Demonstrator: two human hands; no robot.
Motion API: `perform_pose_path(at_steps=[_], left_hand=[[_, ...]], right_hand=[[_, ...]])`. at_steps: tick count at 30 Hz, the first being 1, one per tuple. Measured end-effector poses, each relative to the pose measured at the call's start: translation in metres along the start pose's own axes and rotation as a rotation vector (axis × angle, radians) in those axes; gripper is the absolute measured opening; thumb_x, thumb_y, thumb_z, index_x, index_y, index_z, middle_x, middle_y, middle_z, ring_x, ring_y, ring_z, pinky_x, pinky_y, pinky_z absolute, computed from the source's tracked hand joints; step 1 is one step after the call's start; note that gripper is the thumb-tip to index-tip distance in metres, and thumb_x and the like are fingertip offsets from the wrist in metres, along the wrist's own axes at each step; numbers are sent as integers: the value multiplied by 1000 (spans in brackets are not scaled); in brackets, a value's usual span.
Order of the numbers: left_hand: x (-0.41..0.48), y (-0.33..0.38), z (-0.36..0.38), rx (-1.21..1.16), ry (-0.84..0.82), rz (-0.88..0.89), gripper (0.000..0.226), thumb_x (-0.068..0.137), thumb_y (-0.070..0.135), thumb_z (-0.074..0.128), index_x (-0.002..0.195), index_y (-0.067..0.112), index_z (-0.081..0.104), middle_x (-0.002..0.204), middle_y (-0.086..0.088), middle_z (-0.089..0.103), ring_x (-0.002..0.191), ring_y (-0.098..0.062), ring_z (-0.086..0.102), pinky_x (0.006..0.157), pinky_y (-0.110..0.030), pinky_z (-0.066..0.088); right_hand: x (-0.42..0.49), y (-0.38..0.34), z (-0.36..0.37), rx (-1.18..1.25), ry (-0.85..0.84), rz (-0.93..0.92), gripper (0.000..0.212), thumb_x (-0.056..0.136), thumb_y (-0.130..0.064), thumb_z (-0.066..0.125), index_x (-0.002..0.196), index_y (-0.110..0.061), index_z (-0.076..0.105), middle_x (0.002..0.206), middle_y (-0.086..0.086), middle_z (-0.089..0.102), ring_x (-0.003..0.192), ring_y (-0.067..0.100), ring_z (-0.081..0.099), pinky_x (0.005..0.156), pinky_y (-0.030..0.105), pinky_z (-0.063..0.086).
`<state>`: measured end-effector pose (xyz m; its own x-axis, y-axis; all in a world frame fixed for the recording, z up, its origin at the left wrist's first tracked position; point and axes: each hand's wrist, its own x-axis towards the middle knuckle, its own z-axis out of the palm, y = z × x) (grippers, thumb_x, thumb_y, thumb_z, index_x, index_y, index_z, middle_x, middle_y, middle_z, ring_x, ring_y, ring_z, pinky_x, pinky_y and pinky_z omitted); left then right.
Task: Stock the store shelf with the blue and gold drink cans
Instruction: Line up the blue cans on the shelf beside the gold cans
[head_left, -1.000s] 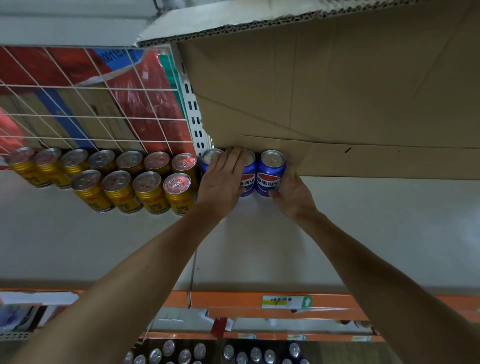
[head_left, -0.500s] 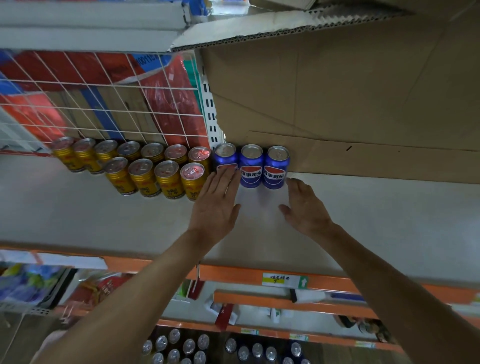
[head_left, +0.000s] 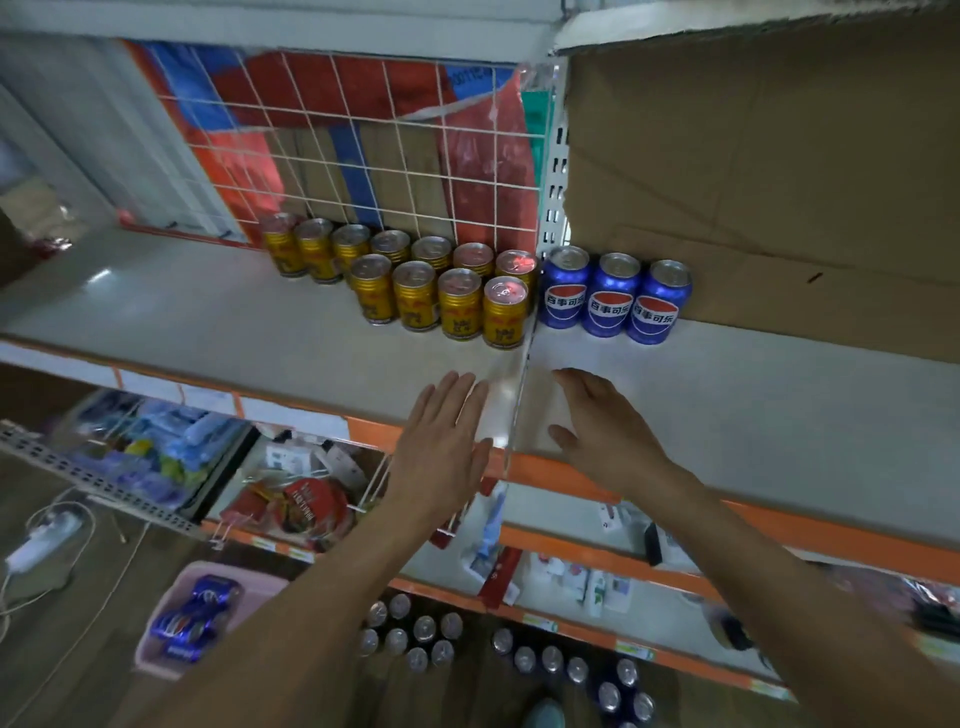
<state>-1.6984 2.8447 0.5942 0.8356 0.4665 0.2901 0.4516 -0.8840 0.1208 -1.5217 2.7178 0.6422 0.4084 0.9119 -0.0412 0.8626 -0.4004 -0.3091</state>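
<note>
Three blue cans (head_left: 610, 296) stand at the back of the shelf (head_left: 779, 415) against cardboard (head_left: 779, 182), beside gold cans (head_left: 415, 280) (front kept free for further rows). The left hand (head_left: 441, 447) and right hand (head_left: 605, 431) hover empty, fingers loosely spread.

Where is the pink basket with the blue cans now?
In the head view the pink basket sits on the floor at lower left, left of the upright cans grouped there.

Blue cans (head_left: 610, 304) read "百事可乐" (all three); gold cans (head_left: 460, 306) illegible.
</note>
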Motion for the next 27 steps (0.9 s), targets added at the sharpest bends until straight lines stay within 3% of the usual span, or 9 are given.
perform_pose_path(at_steps=[7, 12, 14, 16, 19, 21, 24, 27], left_hand=[[-111, -109, -38, 22, -11, -140, 60, 97, 36, 48, 146, 3, 47, 148, -17, 50, 140, -36, 44, 116, -53, 36], [-208, -195, -66, 46, -94, -331, 64, 96, 42, 34, 147, 5, 46, 150, -16, 49, 140, -33, 45, 118, -51, 35], [-250, -226, -72, 62, -157, -383, 69, 97, 44, 25, 154, 7, 35, 159, -14, 37, 148, -31, 32, 121, -50, 27], [-289, -250, -82, 62, -169, -468, 66, 99, 42, 36, 156, 10, 31, 162, -10, 32, 151, -28, 27, 125, -47, 19], [-333, -276, -95, 40, -181, -582, 68, 100, 37, 47, 159, 14, 22, 166, -5, 21, 154, -24, 17, 126, -38, 6], [-356, -295, -98, 31, -221, -651, 69, 101, 39, 48, 159, 15, 20, 167, -3, 18, 154, -23, 14, 126, -39, 8], [-383, -324, -97, 21, -244, -727, 67, 96, 42, 54, 155, 17, 33, 162, -4, 31, 151, -23, 24, 124, -41, 19], [-390, -357, -93, 28, -309, -760, 68, 98, 41, 52, 157, 19, 28, 164, 0, 26, 153, -19, 18, 125, -39, 14]], right_hand=[[3, -142, 61, 1, 33, -176, 64, 94, -23, 63, 149, -6, 37, 151, 13, 43, 137, 32, 40, 111, 37, 33], [3, -257, 133, -51, -45, -281, 61, 79, -18, 75, 132, 4, 54, 126, 24, 60, 115, 44, 58, 97, 47, 48], [5, -299, 158, -71, -73, -353, 58, 85, -24, 70, 135, -1, 51, 131, 20, 56, 119, 40, 56, 97, 45, 48], [5, -337, 180, -99, -142, -419, 61, 91, -31, 63, 142, -5, 43, 141, 17, 50, 127, 36, 50, 100, 45, 48], [10, -381, 213, -119, -187, -491, 59, 92, -31, 62, 142, -6, 43, 139, 16, 51, 125, 36, 50, 100, 44, 45], [17, -407, 235, -141, -247, -518, 62, 94, -38, 56, 146, -10, 37, 143, 13, 46, 130, 34, 45, 104, 42, 42], [30, -442, 265, -90, -356, -527, 67, 95, -36, 58, 151, -13, 30, 151, 8, 38, 140, 29, 34, 113, 40, 30], [50, -471, 292, -43, -395, -536, 70, 95, -38, 59, 153, -15, 28, 154, 6, 37, 142, 25, 35, 113, 39, 31]])
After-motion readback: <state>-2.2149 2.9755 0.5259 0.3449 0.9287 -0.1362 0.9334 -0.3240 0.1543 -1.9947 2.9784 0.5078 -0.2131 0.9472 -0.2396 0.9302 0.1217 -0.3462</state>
